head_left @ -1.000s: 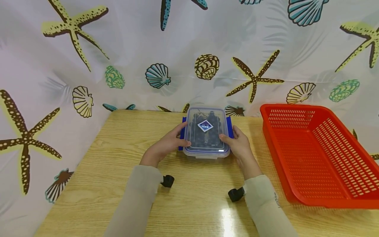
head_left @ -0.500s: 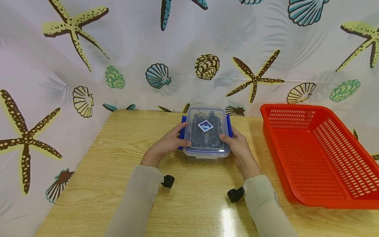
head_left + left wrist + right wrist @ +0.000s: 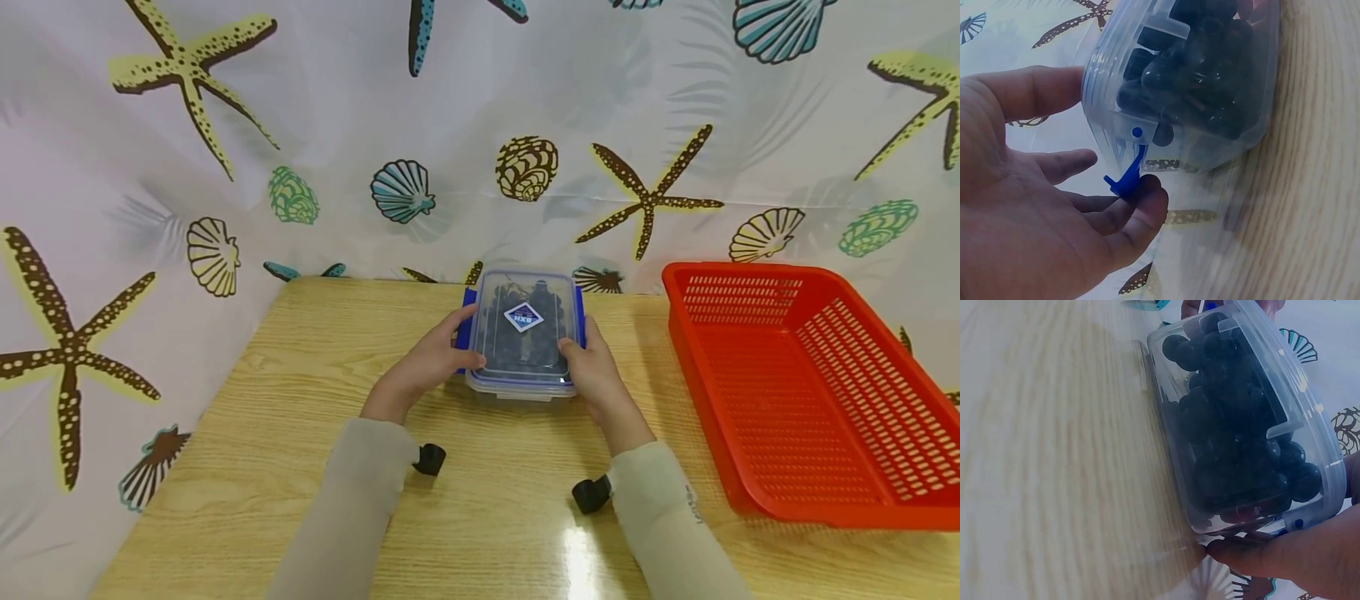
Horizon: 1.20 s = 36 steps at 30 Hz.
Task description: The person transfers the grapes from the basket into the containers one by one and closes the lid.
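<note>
A clear plastic food container [image 3: 517, 354] with a blue-rimmed lid stands at the back middle of the table. Through its walls show many dark round grapes [image 3: 1229, 437]. My left hand [image 3: 423, 367] holds its left side, thumb on the lid's edge. In the left wrist view, that hand's fingertips touch a blue side latch [image 3: 1127, 181], which hangs out from the wall. On the opposite side my right hand [image 3: 600, 375] grips the container, thumb on the lid near the front corner. Its fingers are partly hidden against the side, below the right latch [image 3: 581, 312].
To the right stands a red plastic basket [image 3: 701, 400] with slatted walls. A patterned cloth [image 3: 450, 100] with shells and starfish hangs behind the wooden table [image 3: 315, 392]. Black wrist cameras [image 3: 431, 459] stick out at both sleeves.
My right hand has drawn in slightly to the left against the container, and the right latch shows narrower. My left hand keeps its hold, and the container stays about where it was.
</note>
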Available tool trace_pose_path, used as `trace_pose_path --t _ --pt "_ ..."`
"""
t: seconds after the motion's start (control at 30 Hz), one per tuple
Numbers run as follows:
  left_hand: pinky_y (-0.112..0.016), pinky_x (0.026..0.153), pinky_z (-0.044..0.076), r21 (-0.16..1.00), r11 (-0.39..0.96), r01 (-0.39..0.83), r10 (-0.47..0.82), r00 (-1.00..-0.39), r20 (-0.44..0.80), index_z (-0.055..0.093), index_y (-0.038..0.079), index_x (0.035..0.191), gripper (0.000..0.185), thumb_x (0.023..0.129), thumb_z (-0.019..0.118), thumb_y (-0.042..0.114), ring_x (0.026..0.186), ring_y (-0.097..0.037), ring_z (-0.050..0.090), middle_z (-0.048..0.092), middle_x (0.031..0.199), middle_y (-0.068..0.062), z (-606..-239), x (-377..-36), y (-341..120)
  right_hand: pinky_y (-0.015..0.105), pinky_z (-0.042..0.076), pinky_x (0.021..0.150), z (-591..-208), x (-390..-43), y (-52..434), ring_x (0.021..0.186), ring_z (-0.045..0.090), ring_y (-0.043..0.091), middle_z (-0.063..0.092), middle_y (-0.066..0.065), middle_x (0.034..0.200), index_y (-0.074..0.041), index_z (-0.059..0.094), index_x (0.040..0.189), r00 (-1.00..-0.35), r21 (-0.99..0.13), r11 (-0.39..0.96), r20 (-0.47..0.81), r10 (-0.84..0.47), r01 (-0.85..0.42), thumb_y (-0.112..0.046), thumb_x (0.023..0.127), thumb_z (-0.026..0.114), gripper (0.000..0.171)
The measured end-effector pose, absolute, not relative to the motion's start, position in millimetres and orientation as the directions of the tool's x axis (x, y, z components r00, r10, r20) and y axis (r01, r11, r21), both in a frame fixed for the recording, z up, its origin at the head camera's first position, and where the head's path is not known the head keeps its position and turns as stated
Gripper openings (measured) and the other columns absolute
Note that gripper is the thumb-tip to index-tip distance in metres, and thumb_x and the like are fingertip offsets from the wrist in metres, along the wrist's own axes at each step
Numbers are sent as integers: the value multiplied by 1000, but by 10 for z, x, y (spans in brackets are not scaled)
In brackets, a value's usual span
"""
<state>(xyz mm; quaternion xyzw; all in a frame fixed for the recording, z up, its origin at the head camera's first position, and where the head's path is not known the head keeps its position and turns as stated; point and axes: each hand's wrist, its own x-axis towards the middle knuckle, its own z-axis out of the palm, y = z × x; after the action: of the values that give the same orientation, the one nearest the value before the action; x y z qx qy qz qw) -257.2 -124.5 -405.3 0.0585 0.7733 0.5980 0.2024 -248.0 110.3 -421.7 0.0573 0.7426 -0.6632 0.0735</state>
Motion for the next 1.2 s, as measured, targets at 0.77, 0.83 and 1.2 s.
trace_pose_path --t 0.77,0.83,1.2 --pt "-55 114 29 956 258 -142 329 -917 -226 17 24 164 85 94 59 -2 140 -37 38 25 162 -15 -4059 -2575 -1172 44 8 121 -4229 -2487 1095 153 5 29 7 15 168 -6 -2 163 -988 -967 201 -156 5 154 -13 109 38 67" --pt "-54 114 29 958 248 -144 329 -918 -224 18 24 164 85 94 58 -2 138 -37 40 27 161 -15 -4056 -2571 -1161 44 8 121 -4230 -2486 1096 153 5 28 7 14 168 -6 -2 163 -987 -967 204 -159 3 156 -14 109 38 67" --pt "-47 107 31 965 242 -103 265 -950 -168 22 23 163 87 87 54 -3 140 -31 28 15 166 -10 -4113 -2579 -1044 45 8 121 -4229 -2489 1086 153 5 28 7 14 168 -7 -2 163 -987 -966 206 -162 -2 158 -15 109 39 68"
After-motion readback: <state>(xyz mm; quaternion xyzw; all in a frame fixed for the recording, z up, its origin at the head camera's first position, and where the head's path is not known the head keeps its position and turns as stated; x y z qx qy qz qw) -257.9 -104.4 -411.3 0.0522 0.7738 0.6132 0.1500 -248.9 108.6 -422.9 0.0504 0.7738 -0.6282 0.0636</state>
